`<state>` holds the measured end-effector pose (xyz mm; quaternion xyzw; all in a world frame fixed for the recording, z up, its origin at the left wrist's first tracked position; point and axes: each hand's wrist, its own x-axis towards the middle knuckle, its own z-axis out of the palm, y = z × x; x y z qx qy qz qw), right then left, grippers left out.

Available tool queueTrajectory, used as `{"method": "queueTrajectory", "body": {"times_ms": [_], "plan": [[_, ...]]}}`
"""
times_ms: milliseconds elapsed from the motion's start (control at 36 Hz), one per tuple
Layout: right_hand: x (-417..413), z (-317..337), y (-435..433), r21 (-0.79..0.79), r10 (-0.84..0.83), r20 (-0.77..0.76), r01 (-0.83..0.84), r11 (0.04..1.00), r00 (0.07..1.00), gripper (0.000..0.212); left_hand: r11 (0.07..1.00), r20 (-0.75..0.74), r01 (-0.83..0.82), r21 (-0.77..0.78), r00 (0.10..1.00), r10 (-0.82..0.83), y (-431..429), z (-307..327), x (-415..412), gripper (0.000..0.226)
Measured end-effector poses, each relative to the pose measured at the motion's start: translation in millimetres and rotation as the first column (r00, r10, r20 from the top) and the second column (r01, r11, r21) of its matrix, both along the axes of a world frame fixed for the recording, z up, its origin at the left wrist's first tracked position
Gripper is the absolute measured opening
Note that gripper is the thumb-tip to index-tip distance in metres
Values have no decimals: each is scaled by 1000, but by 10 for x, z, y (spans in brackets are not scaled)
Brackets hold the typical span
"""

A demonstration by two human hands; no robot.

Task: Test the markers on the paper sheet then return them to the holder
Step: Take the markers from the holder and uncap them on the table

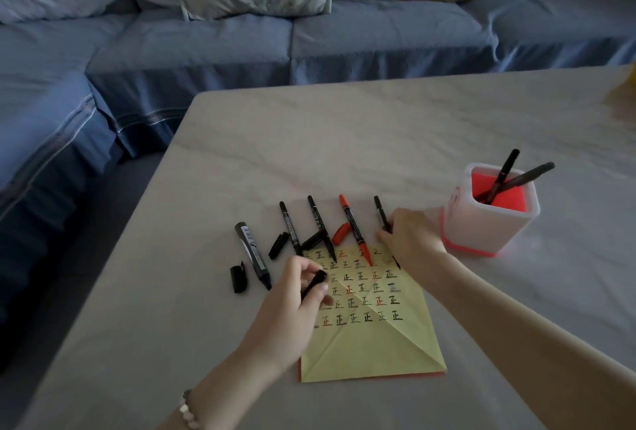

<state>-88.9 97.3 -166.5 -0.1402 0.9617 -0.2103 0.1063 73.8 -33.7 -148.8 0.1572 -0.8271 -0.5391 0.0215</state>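
A yellow paper sheet (373, 343) covered with rows of written marks lies on the table. Several uncapped markers lie along its top edge: a thick black one (253, 255), two thin black ones (290, 228) (320, 223) and a red one (354, 226). My right hand (411, 238) grips a thin black marker (380, 211) at the sheet's top right corner. My left hand (292, 309) pinches a black cap (314, 285) over the sheet's left side. The white and red holder (488, 223) stands to the right with two black markers (506, 171) in it.
Loose caps lie among the markers: black ones (238, 279) (278, 245) (312, 239) and a red one (340, 233). The marble table's left edge (144, 233) drops toward a blue sofa (206, 51) that wraps around the back and left.
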Motion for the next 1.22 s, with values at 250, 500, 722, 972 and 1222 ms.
{"method": "queueTrajectory", "body": {"times_ms": [250,500,722,972,1222], "plan": [[168,27,237,-161,-57,-52,48,986,997,29,892,-183,-41,-450,982,-47,185,67,-628,18],[394,431,716,-264,-45,-192,-7,965,980,20,735,-27,161,-658,971,-236,411,-82,-1198,8],[3,681,1003,-276,-150,-384,42,960,911,14,601,43,217,-769,956,-291,418,-259,-1193,23],[-472,676,1059,-118,-369,-257,350,929,893,34,653,-91,163,-740,937,-337,331,0,-838,25],[-384,660,909,-114,-393,-353,378,919,849,25,744,-97,165,-647,951,-295,221,57,-594,18]]}}
